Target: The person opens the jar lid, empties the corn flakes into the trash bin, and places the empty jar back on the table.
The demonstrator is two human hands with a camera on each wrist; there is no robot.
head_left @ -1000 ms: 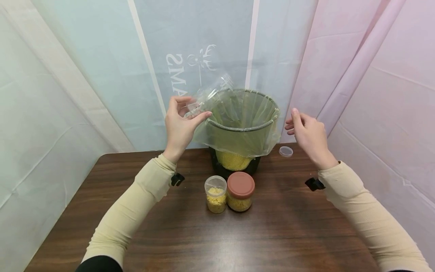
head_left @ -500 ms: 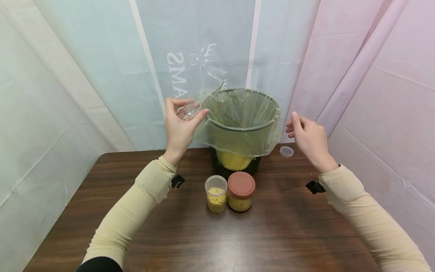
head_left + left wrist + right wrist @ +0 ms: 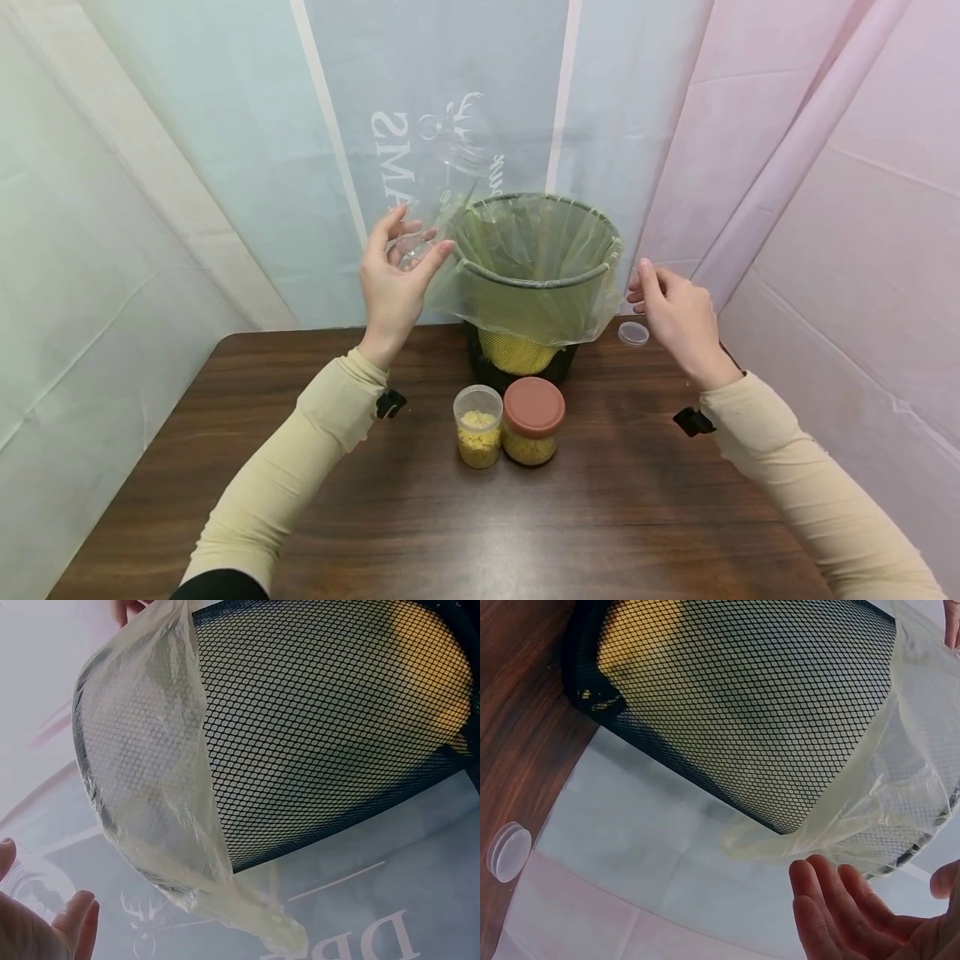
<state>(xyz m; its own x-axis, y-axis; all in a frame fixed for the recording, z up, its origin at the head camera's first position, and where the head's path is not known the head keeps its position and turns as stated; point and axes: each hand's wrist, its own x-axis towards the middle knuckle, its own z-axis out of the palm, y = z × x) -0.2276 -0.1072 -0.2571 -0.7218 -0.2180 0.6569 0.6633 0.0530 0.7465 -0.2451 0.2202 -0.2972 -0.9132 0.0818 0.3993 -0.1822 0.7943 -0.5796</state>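
Observation:
My left hand [image 3: 393,287], raised at the left of the bin's rim, holds a see-through plastic thing [image 3: 457,162] by its lower end. That end looks round in the left wrist view, between thumb and fingers; its exact kind I cannot tell. Right of the bin, my right hand [image 3: 681,321] hovers with relaxed fingers and holds nothing. The right wrist view shows those fingers [image 3: 840,900] near the pale bag at the rim. The dark mesh bin [image 3: 322,735] is lined with a thin yellowish bag [image 3: 525,312], folded down over its rim.
Before the bin, a lidless clear jar [image 3: 478,442] of yellow bits stands beside a jar [image 3: 530,450] with a reddish lid [image 3: 534,407]. A small clear lid [image 3: 633,333] lies at the table's [image 3: 375,517] back edge. Curtains [image 3: 637,100] hang behind and at both sides.
The clear plastic thing has tilted from leaning toward the bin to standing more upright. My left index finger has lifted a little, and my right hand has sunk slightly.

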